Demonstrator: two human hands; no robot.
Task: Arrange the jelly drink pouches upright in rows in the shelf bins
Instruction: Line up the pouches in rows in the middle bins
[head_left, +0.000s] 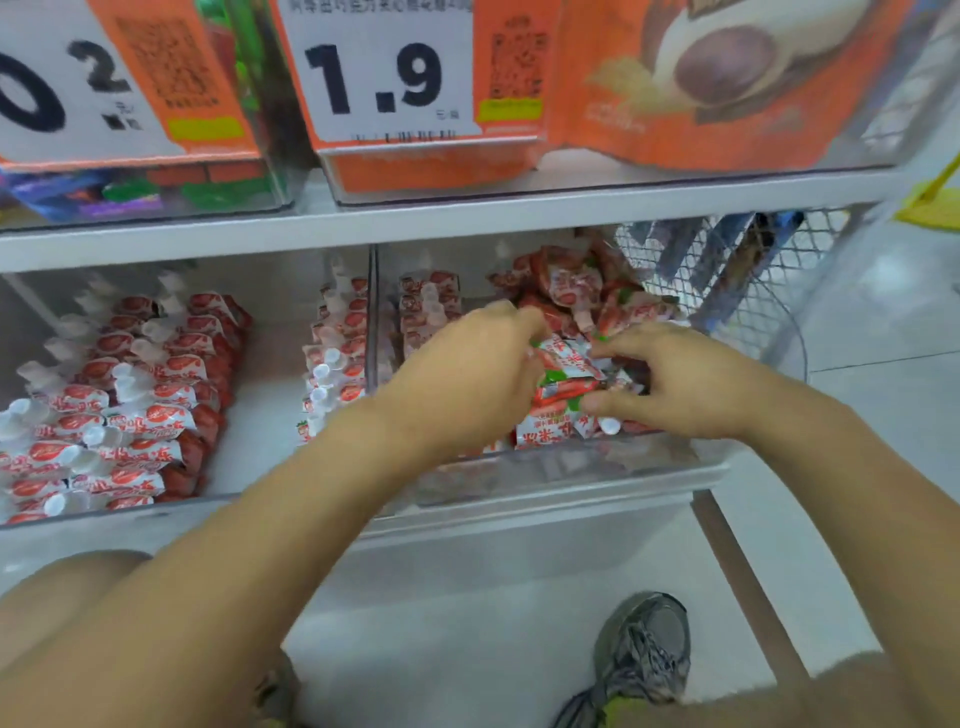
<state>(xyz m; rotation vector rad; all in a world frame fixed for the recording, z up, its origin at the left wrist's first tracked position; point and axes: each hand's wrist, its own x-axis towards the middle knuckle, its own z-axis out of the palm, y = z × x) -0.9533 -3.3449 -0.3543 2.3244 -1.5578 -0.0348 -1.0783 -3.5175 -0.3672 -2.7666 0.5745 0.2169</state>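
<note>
Over the clear plastic right-hand shelf bin (571, 470), two hands: left hand (467, 374) and right hand (675, 382) both pinch red-and-white strawberry jelly pouches (566, 364), fingers curled; pouches too jumbled to count.

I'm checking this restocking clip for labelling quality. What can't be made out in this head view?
- Head view: the left hand hides the right clear plastic bin's front left, so its rows there are unseen.
- The red-and-white strawberry jelly pouches between both hands are blurred; their count is unclear.
- The right hand covers pouches beneath it.
- The white price tag at upper left is cut off by the frame edge.
</note>
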